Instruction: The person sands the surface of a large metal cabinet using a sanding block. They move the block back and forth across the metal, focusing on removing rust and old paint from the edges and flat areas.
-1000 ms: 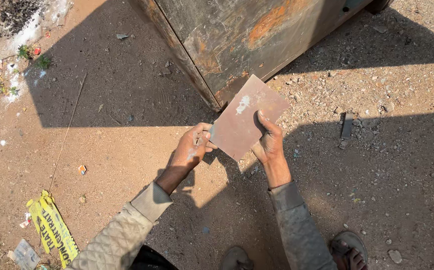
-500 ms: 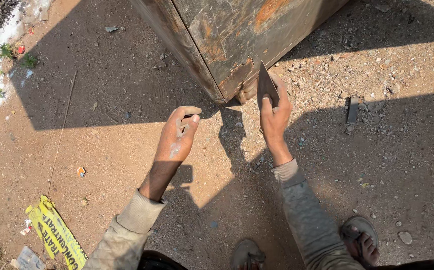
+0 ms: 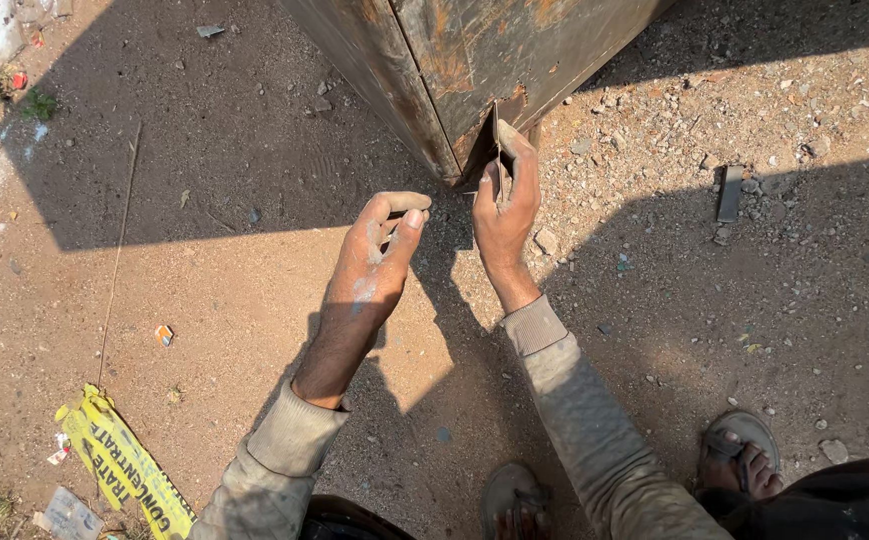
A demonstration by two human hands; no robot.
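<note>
right hand [image 3: 503, 210] pinching metal plate [image 3: 499, 140] (edge-on), left hand [image 3: 375, 262] empty

Outdoor dirt yard [image 3: 205, 290]: gravel, litter, rusty metal box [image 3: 475, 60].

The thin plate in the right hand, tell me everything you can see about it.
The plate shows almost edge-on, so it reads as a thin, flat, dark sliver, stiff like sheet metal. It stands roughly upright, pinched in the right hand, thumb on one face, fingers on the other. Its upper end meets the rusty metal box at the bottom corner. The left hand is apart from it.
</note>
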